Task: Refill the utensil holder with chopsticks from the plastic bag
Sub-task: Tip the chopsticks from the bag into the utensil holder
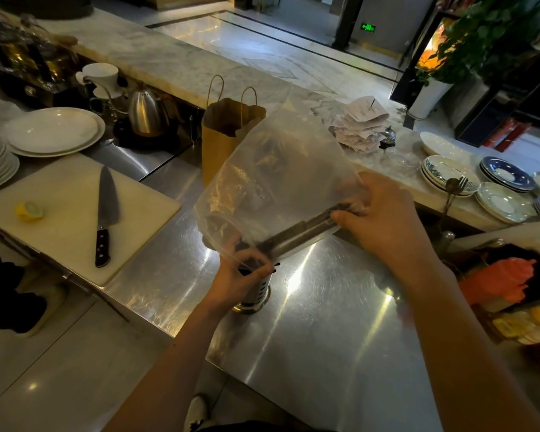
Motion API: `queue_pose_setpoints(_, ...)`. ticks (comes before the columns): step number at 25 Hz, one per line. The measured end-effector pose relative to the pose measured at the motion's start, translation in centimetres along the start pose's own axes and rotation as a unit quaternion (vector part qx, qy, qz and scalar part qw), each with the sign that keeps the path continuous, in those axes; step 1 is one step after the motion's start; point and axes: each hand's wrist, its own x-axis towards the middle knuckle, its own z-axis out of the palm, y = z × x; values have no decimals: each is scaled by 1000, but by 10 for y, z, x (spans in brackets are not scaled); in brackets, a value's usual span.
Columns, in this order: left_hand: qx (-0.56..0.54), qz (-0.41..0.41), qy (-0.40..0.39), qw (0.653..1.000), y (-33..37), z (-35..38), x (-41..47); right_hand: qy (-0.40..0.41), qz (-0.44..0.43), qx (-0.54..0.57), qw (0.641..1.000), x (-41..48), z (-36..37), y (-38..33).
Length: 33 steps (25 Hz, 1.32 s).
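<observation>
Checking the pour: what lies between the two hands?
Head view: a dark chopstick bundle inside the clear plastic bag, running left hand to right hand.

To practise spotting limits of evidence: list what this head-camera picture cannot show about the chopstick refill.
- Head view: utensil holder interior, hidden by left hand and plastic bag.
- Head view: chopsticks count, blurred by the bag, ends under right hand.
- Head view: receipts writing, too small.

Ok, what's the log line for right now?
left hand: pinches plastic bag over utensil holder | right hand: grips chopsticks through bag
</observation>
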Motion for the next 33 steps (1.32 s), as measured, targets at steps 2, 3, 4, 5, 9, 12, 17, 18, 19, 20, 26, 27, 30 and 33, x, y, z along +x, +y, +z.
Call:
queue_pose_setpoints(2, -1, 5, 13, 1000, 2, -1, -1, 2, -11, -6, 1000, 0, 2, -1)
queue_pose_setpoints(3, 0, 13, 27, 1000, 2, -1, -2, -2, -13, -5, 1000, 1, 1, -3)
queue_pose_setpoints(4, 3, 22, 37, 999, 2, -1, -3, -8, -14, -4, 1000, 1, 0, -5)
queue_pose_setpoints(5, 4, 26, 40, 999, 1, 0, -3, -13, -17, -5, 1000, 0, -2, -7)
queue_pose_setpoints(9, -4, 0, 21, 1000, 1, 4, -1, -12, -49, -11, 999, -4, -9, -17)
queue_pose_setpoints(12, 13, 31, 13, 999, -2, 3, 1, -23, -55, -24, 998, -2, -4, -18)
queue_pose_setpoints(17, 8, 18, 10, 1000, -4, 0, 3, -14, -32, -22, 999, 0, -6, -15)
queue_pose_setpoints(18, -3, 18, 21, 1000, -5, 0, 2, -11, -29, -12, 999, 0, -9, -15)
queue_pose_setpoints(19, -13, 16, 40, 999, -6, 2, 1, -9, -25, -1, 1000, 0, -12, -15)
queue_pose_setpoints(20, -17, 10, 68, 997, -8, 3, 0, -5, -21, 6, 1000, 0, -16, -15)
queue_pose_setpoints(26, -28, -5, 150, 988, -15, 6, -4, -17, -22, 7, 1000, -2, -13, -16)
queue_pose_setpoints(27, -29, -4, 150, 988, -15, 6, -3, -20, -25, 8, 999, -3, -12, -17)
queue_pose_setpoints(30, -26, 1, 150, 988, -14, 7, -1, -16, -28, 12, 999, -3, -15, -20)
queue_pose_setpoints(33, -18, 7, 151, 988, -11, 5, -2, -14, -37, 38, 999, -5, -19, -24)
